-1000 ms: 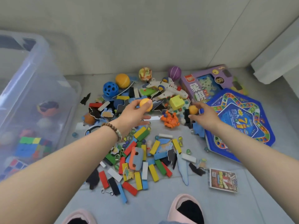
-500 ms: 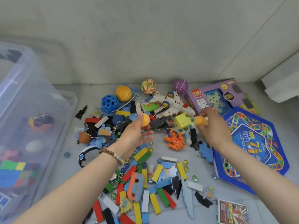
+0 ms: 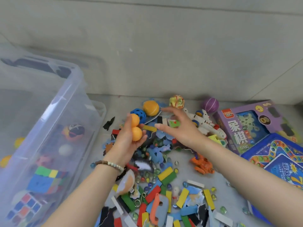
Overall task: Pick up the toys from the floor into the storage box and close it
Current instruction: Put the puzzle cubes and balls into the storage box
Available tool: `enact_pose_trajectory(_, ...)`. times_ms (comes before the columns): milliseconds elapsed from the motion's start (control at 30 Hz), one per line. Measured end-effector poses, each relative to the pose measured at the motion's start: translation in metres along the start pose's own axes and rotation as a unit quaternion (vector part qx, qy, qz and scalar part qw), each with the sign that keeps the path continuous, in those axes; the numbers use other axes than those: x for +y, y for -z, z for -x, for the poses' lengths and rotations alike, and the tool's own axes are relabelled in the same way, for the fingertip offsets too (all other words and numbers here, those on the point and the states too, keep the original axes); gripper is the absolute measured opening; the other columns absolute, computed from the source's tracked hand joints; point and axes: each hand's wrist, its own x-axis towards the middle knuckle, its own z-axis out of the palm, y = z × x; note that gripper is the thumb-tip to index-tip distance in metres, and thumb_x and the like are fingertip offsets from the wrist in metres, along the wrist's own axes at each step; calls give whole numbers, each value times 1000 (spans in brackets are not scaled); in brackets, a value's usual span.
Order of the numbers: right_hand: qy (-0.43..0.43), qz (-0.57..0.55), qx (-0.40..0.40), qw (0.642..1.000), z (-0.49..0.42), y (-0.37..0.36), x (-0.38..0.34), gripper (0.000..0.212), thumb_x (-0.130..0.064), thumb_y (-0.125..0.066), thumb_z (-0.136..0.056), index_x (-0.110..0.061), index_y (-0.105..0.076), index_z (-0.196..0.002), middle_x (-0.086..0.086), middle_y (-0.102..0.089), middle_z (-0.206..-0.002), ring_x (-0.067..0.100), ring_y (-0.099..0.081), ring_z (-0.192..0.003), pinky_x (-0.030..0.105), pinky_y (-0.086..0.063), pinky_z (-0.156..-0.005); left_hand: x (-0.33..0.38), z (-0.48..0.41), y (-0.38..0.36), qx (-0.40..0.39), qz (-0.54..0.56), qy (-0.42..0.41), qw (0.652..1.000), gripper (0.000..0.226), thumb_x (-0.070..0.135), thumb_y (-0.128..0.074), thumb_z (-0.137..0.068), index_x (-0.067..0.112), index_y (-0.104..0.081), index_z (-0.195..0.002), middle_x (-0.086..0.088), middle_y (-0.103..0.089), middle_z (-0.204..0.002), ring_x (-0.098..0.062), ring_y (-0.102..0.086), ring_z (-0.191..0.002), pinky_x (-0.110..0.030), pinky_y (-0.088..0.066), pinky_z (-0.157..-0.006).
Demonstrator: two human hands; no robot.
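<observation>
My left hand (image 3: 127, 141) is palm up above the toy pile and cups two small orange balls (image 3: 135, 128), one above the other. My right hand (image 3: 178, 128) hovers just to their right, fingers spread, holding nothing. The clear plastic storage box (image 3: 54, 102) stands at the left with cube puzzles, balls and a dark round toy inside. On the floor lie a blue holed ball (image 3: 139, 114), an orange ball (image 3: 150, 108), a mottled ball (image 3: 176, 101), a purple ball (image 3: 210, 104), a white toy plane (image 3: 206, 125) and an orange crab-like toy (image 3: 202, 164).
Several coloured wooden blocks (image 3: 167, 175), marbles and torn blue puzzle pieces cover the floor in front of me. A purple game box (image 3: 246, 126) and a blue hexagonal board (image 3: 278, 163) lie at the right. A pale wall runs behind the pile.
My right hand passed its orange ball to my left hand, which now holds two. Both hands rose and shifted left toward the box; the view tilted up.
</observation>
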Motion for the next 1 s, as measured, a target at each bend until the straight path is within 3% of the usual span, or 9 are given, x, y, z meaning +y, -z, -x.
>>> enact_pose_trajectory(133,-9,155,-55,986,-70,-30,-8,70,-54,-71,-72,-36,-42,-133,5,-22,-150,24,-9,-143,41,-17,-114,26,-20,27,62,-22,-62,996,42,47,-42,-94,10,-51,-112,0,-58,-83,-9,-57,-60,-17,-50,-45)
enact_pose_trajectory(233,-84,230,-80,966,-100,-57,6,80,-69,-66,-64,-41,-39,-134,4,0,-157,34,13,-143,52,-5,-116,30,-29,42,82,-7,-61,995,40,46,-44,-93,12,-49,-112,0,-58,-85,-6,-56,-58,-16,-51,-46)
enact_pose_trajectory(367,-102,302,-95,943,-108,-81,10,79,-70,-66,-63,-41,-40,-131,6,12,-155,44,4,-141,54,-11,-114,34,-33,48,87,-8,-59,994,39,45,-44,-94,12,-51,-114,0,-58,-86,-8,-55,-63,-16,-51,-45)
enact_pose_trajectory(467,-76,345,-55,934,-106,-90,9,72,-69,-65,-65,-34,-46,-125,9,-5,-151,42,-20,-132,47,-27,-108,34,-32,48,89,-33,-60,994,42,47,-44,-93,10,-51,-114,-2,-58,-88,-9,-57,-64,-17,-53,-48)
enact_pose_trajectory(533,-78,284,-5,956,-100,-83,8,68,-67,-66,-65,-30,-50,-120,5,-20,-143,34,-27,-127,41,-32,-105,35,-29,45,85,-66,-67,992,38,49,-44,-92,14,-54,-106,-1,-60,-90,-9,-59,-67,-21,-53,-54)
enact_pose_trajectory(600,-114,95,48,988,-93,-64,0,66,-64,-68,-67,-25,-53,-118,-1,-39,-128,21,-36,-121,31,-38,-99,37,-21,37,72,-100,-84,989,28,47,-43,-93,21,-54,-96,0,-61,-91,-10,-59,-68,-20,-51,-55)
enact_pose_trajectory(700,-102,-153,69,981,-80,-25,-29,49,-60,-71,-66,-28,-60,-102,-4,-61,-112,5,-58,-97,18,-50,-80,53,4,15,41,-151,-128,979,27,46,-43,-93,22,-53,-96,3,-62,-89,-7,-59,-63,-19,-51,-51)
enact_pose_trajectory(867,-11,-215,-77,973,-45,21,-121,63,-65,-64,-61,-35,-58,-116,-7,-65,-119,10,-60,-111,36,-46,-100,112,99,-14,-70,-196,-257,944,26,46,-45,-90,24,-58,-97,8,-64,-83,-3,-59,-58,-19,-49,-48)
enact_pose_trajectory(1000,85,-167,-188,964,-15,1,-227,49,-61,-59,-69,-36,-62,-111,-14,-67,-113,3,-61,-107,28,-45,-96,178,178,23,-36,-213,-349,912,32,45,-47,-85,21,-60,-102,12,-65,-76,-2,-59,-56,-19,-50,-48)
